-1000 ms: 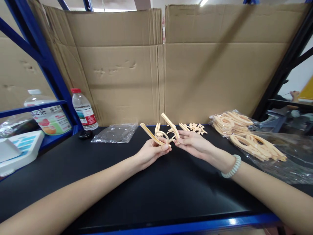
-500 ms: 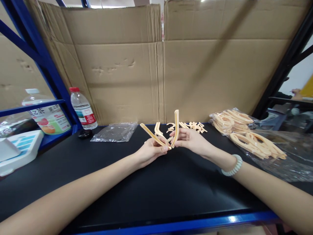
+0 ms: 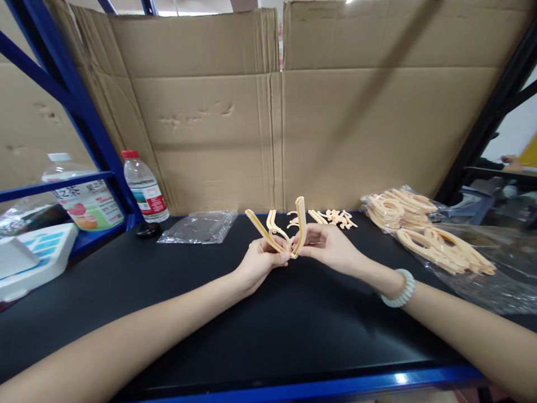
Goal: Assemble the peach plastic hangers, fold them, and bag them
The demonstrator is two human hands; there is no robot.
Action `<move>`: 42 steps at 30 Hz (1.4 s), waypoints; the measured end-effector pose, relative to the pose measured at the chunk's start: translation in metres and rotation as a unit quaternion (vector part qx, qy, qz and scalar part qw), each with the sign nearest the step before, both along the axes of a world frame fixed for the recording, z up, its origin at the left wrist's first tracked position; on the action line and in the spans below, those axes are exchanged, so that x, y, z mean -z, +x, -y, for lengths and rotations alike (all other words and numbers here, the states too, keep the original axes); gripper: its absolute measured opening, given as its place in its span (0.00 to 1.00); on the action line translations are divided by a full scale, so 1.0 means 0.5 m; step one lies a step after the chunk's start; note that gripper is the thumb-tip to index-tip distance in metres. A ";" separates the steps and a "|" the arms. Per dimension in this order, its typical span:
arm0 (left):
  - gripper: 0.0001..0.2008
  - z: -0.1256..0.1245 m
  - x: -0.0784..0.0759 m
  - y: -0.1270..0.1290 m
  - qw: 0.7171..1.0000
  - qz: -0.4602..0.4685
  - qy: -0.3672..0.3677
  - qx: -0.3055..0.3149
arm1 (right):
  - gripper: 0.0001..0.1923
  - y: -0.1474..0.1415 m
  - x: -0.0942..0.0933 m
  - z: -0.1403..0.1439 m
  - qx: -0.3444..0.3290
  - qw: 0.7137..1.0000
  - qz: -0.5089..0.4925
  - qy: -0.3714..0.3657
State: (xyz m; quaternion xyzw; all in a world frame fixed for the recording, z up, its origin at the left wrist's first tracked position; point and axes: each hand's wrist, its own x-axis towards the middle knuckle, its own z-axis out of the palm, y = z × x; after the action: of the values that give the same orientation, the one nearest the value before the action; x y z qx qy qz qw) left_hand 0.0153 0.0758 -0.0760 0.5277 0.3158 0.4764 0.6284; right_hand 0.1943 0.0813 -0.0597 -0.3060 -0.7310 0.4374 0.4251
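My left hand [image 3: 260,264] is closed, pinching a cream plastic hanger arm [image 3: 260,229] near its lower end. Between the fingers of my right hand [image 3: 333,247] is a second, similar hanger arm [image 3: 301,218] standing nearly upright. Their lower ends meet in a V above the black tabletop [image 3: 268,330]; whether they are joined I cannot tell. Behind the hands lie more long cream arms [image 3: 272,219] and a cluster of small cream hook-like pieces [image 3: 340,218].
Bagged cream hanger parts [image 3: 388,208] lie at the right, with loose ones [image 3: 447,251] on clear plastic in front. At left are an empty-looking clear bag [image 3: 199,226], a red-capped water bottle [image 3: 145,190], a black round object [image 3: 148,230] and a white-blue tray [image 3: 46,249]. Cardboard [image 3: 201,140] walls the back.
The two hanger arms have come closer at their lower ends, and the tip of the right one has dropped slightly. Both hands keep their grip.
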 end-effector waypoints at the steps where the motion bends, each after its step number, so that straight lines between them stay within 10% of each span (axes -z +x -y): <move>1: 0.08 0.002 -0.001 0.002 1.000 0.002 -0.001 -0.008 | 0.11 -0.001 0.000 0.002 0.002 1.000 0.003 0.003; 16: 0.08 0.006 -0.007 0.007 0.994 0.033 -0.070 -0.073 | 0.13 -0.019 0.017 0.008 0.085 0.995 -0.049 0.012; 23: 0.04 -0.024 -0.036 -0.025 0.996 0.009 -0.060 -0.063 | 0.16 0.038 -0.008 -0.039 0.028 0.990 -0.084 -0.106; 35: 0.05 -0.110 -0.097 -0.147 0.995 -0.101 -0.010 -0.009 | 0.17 0.180 -0.066 -0.086 0.084 0.983 0.150 0.058; 42: 0.09 -0.115 -0.087 -0.163 0.855 -0.432 0.284 0.049 | 0.16 0.198 -0.060 -0.100 0.083 0.943 0.287 0.144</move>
State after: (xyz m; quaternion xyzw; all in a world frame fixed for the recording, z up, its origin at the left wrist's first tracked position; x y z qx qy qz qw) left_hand -0.0660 0.1335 -0.0327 0.8506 0.3801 0.2382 0.2742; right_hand 0.2931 0.1314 -0.0297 -0.4139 -0.8492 0.1843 0.2712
